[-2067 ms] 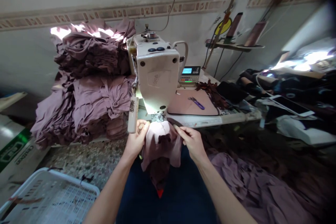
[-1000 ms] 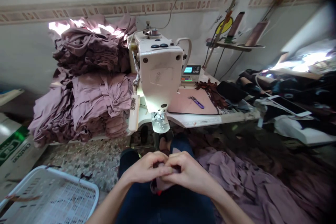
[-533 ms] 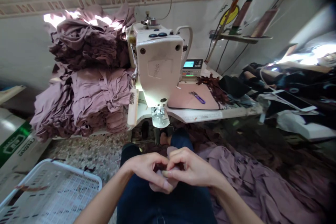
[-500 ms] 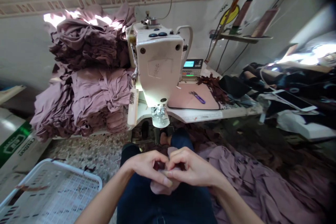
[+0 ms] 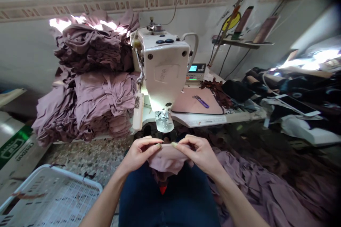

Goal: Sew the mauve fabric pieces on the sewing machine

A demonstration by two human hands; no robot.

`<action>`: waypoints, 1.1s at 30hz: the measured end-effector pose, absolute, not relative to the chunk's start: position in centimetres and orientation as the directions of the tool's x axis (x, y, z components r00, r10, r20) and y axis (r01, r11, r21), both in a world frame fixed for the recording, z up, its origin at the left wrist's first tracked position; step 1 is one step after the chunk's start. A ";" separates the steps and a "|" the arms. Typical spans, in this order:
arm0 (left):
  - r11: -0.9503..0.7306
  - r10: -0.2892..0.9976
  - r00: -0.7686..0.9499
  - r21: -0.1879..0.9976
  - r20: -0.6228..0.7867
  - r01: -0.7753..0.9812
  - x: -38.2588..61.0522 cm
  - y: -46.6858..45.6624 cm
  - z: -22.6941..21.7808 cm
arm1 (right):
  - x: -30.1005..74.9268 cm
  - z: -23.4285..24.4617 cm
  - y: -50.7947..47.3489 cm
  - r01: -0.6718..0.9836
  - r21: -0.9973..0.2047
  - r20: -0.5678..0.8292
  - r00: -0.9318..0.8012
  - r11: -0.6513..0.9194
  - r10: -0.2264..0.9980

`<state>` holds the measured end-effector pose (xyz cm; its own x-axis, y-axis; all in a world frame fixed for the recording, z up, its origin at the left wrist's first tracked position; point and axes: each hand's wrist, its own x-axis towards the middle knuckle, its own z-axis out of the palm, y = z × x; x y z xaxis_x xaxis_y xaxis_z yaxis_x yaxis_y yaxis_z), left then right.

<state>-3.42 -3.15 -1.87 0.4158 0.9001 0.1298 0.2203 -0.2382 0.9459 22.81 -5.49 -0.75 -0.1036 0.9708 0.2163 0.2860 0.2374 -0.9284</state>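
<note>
Mauve fabric, pinched, left hand, right hand

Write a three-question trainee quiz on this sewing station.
1. True or false: the left hand and right hand both pinch the mauve fabric.
2. What lies on the pink mat beside the sewing machine? A: purple-handled snips; B: a phone; C: a white basket.
3. Fill in: from the wearer's view, the folded stacks stand to the ___ of the sewing machine.

Key: 1 true; 2 A; 3 left.
</note>
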 end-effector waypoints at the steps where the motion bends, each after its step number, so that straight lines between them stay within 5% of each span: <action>1: -0.317 0.889 0.418 0.911 0.188 0.264 -3.5 -2.9 -1.7 | 22.6 -0.5 -5.5 0.300 -0.915 0.254 -0.091 0.269 0.963; 7: -0.446 0.863 0.405 0.832 0.303 0.329 -3.0 -2.1 -0.5 | 22.0 -0.2 -5.3 0.354 -0.850 0.420 0.010 0.389 0.908; 17: -0.124 0.991 0.085 0.956 0.105 0.265 -0.9 -0.1 0.0 | 22.5 -0.3 -1.4 0.150 -0.968 0.217 0.113 0.200 0.970; 28: -0.166 0.986 0.019 0.986 0.166 -0.014 1.1 2.9 0.0 | 22.6 -0.5 1.6 0.167 -0.955 0.277 0.216 0.244 0.936; 33: -0.171 0.985 0.023 0.985 0.171 -0.002 1.5 3.6 -0.5 | 23.0 -1.0 1.8 0.163 -0.955 0.277 0.208 0.246 0.938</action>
